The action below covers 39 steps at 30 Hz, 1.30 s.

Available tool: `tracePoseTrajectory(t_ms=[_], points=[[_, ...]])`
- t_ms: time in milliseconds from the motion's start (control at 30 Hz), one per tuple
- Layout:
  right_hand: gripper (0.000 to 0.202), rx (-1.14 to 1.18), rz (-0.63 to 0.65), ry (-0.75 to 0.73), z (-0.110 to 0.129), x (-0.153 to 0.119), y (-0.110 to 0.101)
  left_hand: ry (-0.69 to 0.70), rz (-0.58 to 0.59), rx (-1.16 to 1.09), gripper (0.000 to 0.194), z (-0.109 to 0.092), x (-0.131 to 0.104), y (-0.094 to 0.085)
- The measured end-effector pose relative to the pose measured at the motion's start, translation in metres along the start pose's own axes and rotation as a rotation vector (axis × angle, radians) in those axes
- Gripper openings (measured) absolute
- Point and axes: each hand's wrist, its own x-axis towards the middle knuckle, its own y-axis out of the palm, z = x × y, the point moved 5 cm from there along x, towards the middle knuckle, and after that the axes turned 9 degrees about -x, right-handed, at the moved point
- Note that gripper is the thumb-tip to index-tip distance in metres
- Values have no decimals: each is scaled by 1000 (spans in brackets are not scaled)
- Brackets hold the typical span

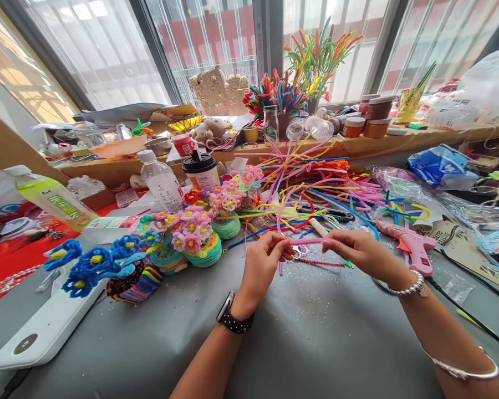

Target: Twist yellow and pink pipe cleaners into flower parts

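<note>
A short pink pipe cleaner (306,241) is stretched level between my two hands above the grey table (316,349). My left hand (263,263) pinches one end of it, thumb against fingers. The other end is pinched by my right hand (360,252). Just behind my hands lie white-handled scissors (301,250), partly hidden. A red tinsel pipe cleaner (320,263) rests on the table below the pink one, among scattered glitter. Pots of pipe-cleaner flowers stand left of my left hand, with pink blooms (191,230) and blue blooms (95,260).
A pink glue gun (407,238) with a black cord lies right of my right hand. Loose pipe cleaners (316,177) are heaped behind my hands. Bottles and a black-lidded cup (200,169) stand at the back left. A white power bank (45,327) lies at the left front.
</note>
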Motion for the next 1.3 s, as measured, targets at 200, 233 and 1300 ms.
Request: tracePoseTrajectory(t_ms=[200, 233, 1300], points=[[23, 572, -290, 216, -16, -3, -13, -106, 9, 21, 22, 0, 1, -3], [23, 674, -331, 247, -21, -3, -13, -138, 40, 11, 21, 1, 1, -2], [18, 1371, -521, 342, -30, 4, 9, -553, 541, -148, 28, 17, -21, 32]])
